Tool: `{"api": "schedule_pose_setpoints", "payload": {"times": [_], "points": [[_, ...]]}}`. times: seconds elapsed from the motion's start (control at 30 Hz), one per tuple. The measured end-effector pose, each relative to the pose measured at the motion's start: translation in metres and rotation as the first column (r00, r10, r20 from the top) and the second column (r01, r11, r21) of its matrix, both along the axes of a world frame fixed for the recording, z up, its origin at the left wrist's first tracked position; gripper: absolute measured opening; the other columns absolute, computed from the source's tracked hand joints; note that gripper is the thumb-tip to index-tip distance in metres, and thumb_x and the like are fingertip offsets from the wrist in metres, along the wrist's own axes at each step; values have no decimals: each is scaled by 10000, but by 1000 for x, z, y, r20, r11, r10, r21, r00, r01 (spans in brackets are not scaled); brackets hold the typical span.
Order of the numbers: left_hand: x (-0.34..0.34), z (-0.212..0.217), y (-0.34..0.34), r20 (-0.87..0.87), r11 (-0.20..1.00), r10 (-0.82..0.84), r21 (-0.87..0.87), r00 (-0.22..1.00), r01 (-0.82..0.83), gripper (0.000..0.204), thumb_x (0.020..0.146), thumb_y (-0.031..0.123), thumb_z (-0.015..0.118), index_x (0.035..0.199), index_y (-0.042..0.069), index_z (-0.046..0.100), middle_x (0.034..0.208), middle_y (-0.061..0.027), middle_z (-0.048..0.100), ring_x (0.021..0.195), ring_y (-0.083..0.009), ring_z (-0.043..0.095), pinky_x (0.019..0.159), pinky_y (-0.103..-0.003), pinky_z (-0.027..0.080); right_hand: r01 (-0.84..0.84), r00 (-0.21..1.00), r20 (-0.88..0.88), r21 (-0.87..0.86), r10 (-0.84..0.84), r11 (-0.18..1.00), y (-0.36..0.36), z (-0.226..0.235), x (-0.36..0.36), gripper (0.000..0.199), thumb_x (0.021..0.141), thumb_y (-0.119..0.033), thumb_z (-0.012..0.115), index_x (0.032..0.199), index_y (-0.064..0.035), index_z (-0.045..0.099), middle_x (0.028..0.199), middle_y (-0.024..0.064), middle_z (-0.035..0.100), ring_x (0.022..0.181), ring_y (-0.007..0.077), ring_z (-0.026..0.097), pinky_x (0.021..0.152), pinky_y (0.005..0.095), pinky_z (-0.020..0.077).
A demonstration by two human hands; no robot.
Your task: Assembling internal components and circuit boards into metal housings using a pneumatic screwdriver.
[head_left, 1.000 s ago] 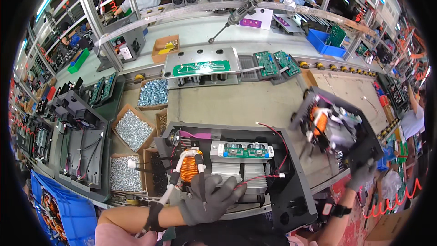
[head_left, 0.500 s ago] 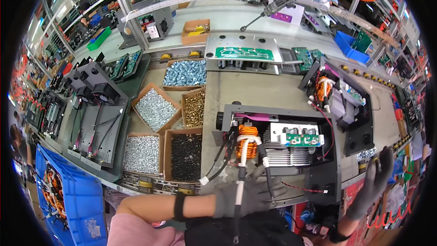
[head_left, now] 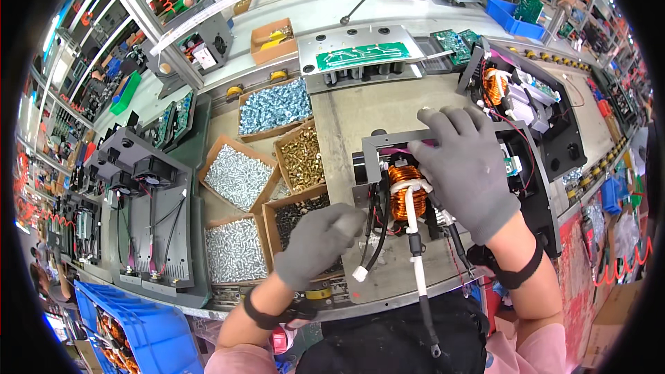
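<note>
L hand (head_left: 320, 244), grey glove, is curled loosely shut at the left edge of the open chassis (head_left: 388, 273), over the box of dark screws (head_left: 299, 213); can't tell if it grips anything. The knuckles sit just beside the black wires (head_left: 377, 225) that drop to a white connector (head_left: 359, 273).

R hand (head_left: 465, 166), also gloved, lies flat w/ fingers spread, palm down on top of the unit, covering the board area right of the copper coil (head_left: 404, 190). It's open, pressing not gripping.

The coil sits mid-chassis, near the surface's front edge, between both hands. A white sleeved cable (head_left: 418, 256) runs from the coil down past the front edge.

Left of the chassis: 4 more cardboard boxes of screws, brass ones (head_left: 303, 157), silver ones (head_left: 239, 176) and (head_left: 232, 251), bluish ones (head_left: 275, 106). A 2nd opened unit (head_left: 530, 107) stands behind the R hand. A green circuit board (head_left: 360, 55) lies on a grey plate further back.
</note>
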State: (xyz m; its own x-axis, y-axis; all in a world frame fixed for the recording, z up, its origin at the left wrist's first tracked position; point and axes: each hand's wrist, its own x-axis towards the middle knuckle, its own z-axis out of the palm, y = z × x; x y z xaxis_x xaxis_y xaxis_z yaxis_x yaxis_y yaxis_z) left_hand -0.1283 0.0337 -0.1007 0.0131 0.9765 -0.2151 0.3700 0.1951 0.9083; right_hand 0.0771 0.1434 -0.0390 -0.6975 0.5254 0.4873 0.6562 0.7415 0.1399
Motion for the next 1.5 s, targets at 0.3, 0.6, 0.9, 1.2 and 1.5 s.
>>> {"api": "schedule_pose_setpoints", "payload": {"times": [0.3,0.6,0.9,1.2,1.5], "points": [[20,-21,-17,-561,925,240,379,792,-12,334,683,162,731,991,101,617,818,-99,590,698,-293,609,636,-384,484,-11,992,126,91,0,996,13,-18,-7,83,718,-179,599,784,-128,603,886,35,517,904,198,529,788,343,431],[39,-30,-12,-799,934,125,294,588,202,267,711,228,699,941,116,622,776,-62,522,728,-242,595,629,-376,478,-94,990,116,111,81,989,15,-19,-10,56,711,-162,600,760,-136,601,903,20,494,867,184,512,677,317,411],[6,21,-26,87,867,-203,480,975,137,199,761,202,714,840,23,674,1035,-147,559,941,-251,534,829,-349,439,-171,983,86,100,163,980,23,-22,-9,98,794,-177,599,719,-118,623,872,7,507,829,189,519,652,325,431],[16,26,-8,340,874,-247,483,907,56,197,736,105,647,846,30,502,1060,-174,622,837,-283,554,802,-355,446,-288,957,48,46,286,957,12,-18,2,134,781,-178,575,906,-133,590,939,41,557,814,216,573,693,338,463],[50,73,36,-902,691,221,413,371,593,195,700,212,636,870,119,657,834,-40,539,880,-200,524,750,-362,370,-373,891,247,-83,381,924,-30,-16,49,360,806,-212,543,1164,-173,544,1177,66,544,1089,253,541,919,400,463]]}}
